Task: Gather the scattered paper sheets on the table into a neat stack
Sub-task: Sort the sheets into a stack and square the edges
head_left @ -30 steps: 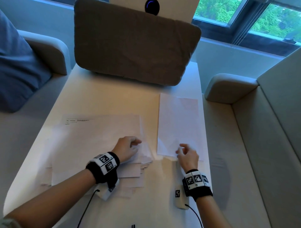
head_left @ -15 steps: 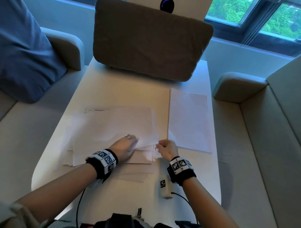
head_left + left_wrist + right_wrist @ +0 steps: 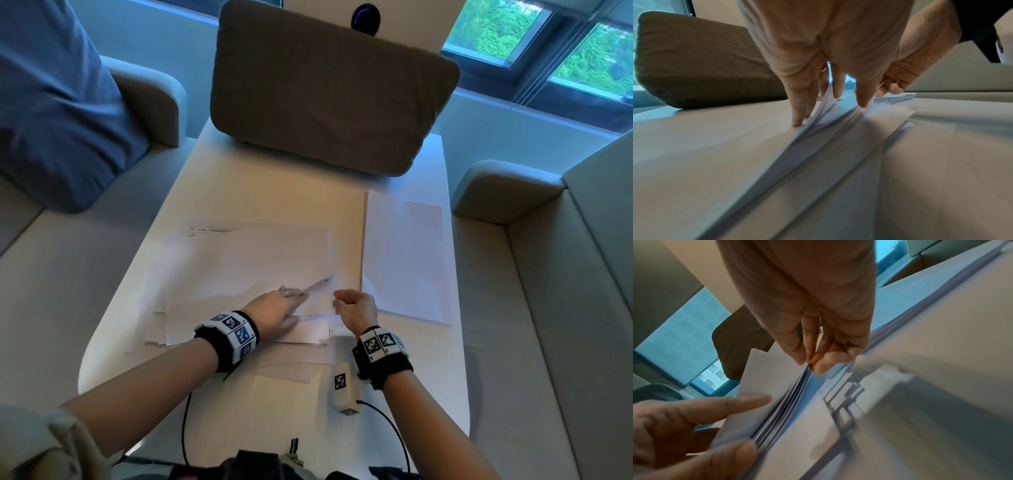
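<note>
A loose pile of white paper sheets (image 3: pixel 246 267) lies spread over the left and middle of the white table (image 3: pixel 274 198). A tidier stack (image 3: pixel 404 260) lies along the right edge. My left hand (image 3: pixel 296 305) rests on the pile's near right part with straight fingers (image 3: pixel 797 120), and a lifted sheet edge (image 3: pixel 826 100) rises between them. My right hand (image 3: pixel 337 301) is just right of it, pinching the raised corner of the top sheets (image 3: pixel 774 369) between thumb and fingertips (image 3: pixel 818 368). The lower sheets are fanned and partly covered.
A brown cushion (image 3: pixel 329 96) stands at the table's far end. A small white tagged device (image 3: pixel 344 390) with a cable lies near the front edge. Beige sofa seats flank the table, with a blue pillow (image 3: pixel 58 113) on the left one.
My right hand left the right-hand stack and came left to the pile's edge, where it now pinches a raised corner. My left fingers have straightened over the pile.
</note>
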Available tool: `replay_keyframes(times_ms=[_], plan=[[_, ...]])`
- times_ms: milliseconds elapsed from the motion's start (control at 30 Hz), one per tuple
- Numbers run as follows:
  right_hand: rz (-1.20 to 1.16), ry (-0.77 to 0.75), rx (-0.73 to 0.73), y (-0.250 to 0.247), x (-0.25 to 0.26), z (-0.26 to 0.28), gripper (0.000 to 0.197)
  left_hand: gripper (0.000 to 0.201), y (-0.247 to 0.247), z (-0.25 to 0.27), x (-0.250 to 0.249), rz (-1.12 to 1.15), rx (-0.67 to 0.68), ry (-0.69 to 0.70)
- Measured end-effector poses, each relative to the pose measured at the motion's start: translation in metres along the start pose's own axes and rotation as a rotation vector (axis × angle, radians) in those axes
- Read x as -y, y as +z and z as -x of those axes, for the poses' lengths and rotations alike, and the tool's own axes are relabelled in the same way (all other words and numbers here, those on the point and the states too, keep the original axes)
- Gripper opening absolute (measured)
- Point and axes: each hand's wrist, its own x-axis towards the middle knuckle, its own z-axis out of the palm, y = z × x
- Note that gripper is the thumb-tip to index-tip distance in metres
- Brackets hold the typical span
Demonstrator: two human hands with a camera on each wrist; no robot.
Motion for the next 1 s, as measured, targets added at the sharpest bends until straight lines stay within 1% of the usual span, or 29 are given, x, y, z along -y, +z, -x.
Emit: replay_keyframes(times_ms=[100, 167, 267, 333, 433, 500, 567, 633, 767, 867, 933, 1000], plan=[[-0.044, 0.003, 0.013, -0.001, -0.004, 0.002, 0.024, 0.058, -0.001, -0.002, 0.003, -0.025, 0.012, -0.011], [-0.059, 0.008, 0.024, -0.002, -0.004, 0.003, 0.027, 0.057, -0.003, -0.004, 0.004, -0.024, 0.010, -0.014], [-0.069, 0.011, 0.032, -0.002, -0.005, 0.002, 0.028, 0.057, -0.003, -0.006, 0.007, -0.022, 0.005, -0.030], [-0.071, 0.015, 0.035, -0.001, -0.006, 0.002, 0.028, 0.053, -0.001, -0.006, 0.007, -0.017, -0.015, -0.029], [-0.088, 0.016, 0.032, -0.001, -0.004, 0.000, 0.019, 0.041, 0.002, -0.007, 0.009, 0.035, -0.078, -0.017], [-0.099, 0.013, 0.021, -0.002, -0.001, -0.001, 0.013, 0.040, 0.001, -0.008, 0.012, 0.077, -0.146, -0.064], [-0.112, 0.020, 0.013, -0.003, 0.001, -0.002, 0.011, 0.041, -0.002, -0.009, 0.014, 0.073, -0.195, -0.103], [-0.106, 0.013, 0.008, -0.002, 0.003, -0.004, 0.011, 0.042, -0.004, -0.009, 0.015, 0.037, -0.191, -0.145], [-0.071, 0.009, 0.027, -0.001, 0.005, -0.009, 0.010, 0.052, -0.003, -0.006, 0.012, -0.058, -0.123, -0.208], [-0.046, 0.004, 0.021, -0.003, 0.006, -0.013, 0.011, 0.051, 0.000, -0.008, 0.013, -0.052, -0.112, -0.206], [-0.025, -0.016, 0.005, -0.004, 0.007, -0.012, 0.012, 0.051, -0.001, -0.007, 0.015, -0.021, -0.150, -0.170], [-0.009, -0.043, -0.015, -0.004, 0.008, -0.012, 0.012, 0.065, -0.008, -0.005, 0.016, 0.061, -0.220, -0.133]])
